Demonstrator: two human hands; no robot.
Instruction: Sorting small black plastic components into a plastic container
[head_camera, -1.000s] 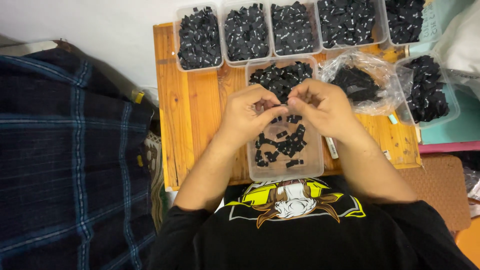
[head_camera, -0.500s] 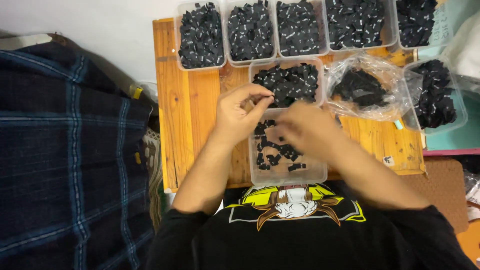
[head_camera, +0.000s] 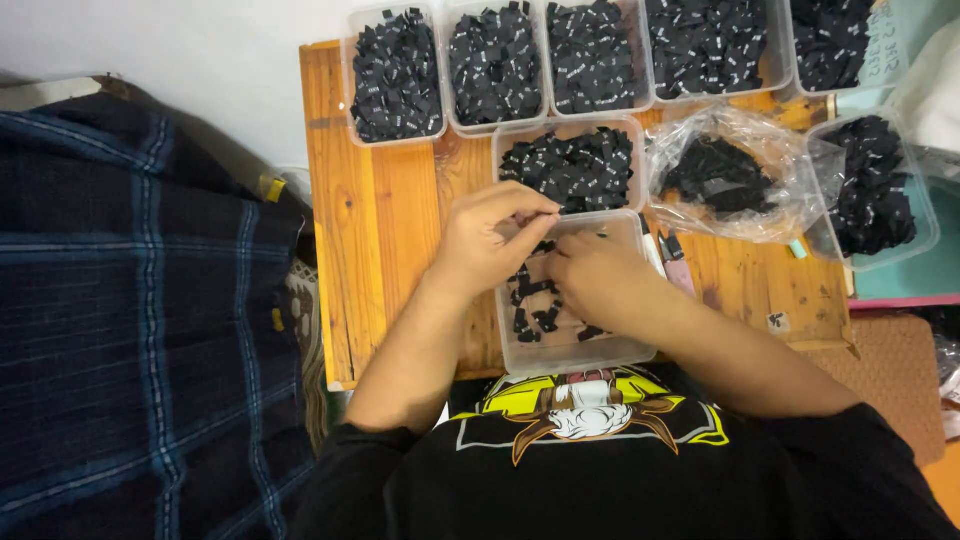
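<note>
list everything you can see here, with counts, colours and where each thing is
clear tubs of small black tags: five, in a row along the table's far edge
middle tub: one, clear, full of black tags
near tub: one, clear, few black tags, under both hands
clear plastic bag: one, holding black tags, right of the middle tub
right tub: one, clear, black tags, at the table's right edge
wooden table: one, orange-brown
plaid cloth: one, dark blue, at left
left hand: pinching fingers over the near tub
right hand: inside the near tub
</note>
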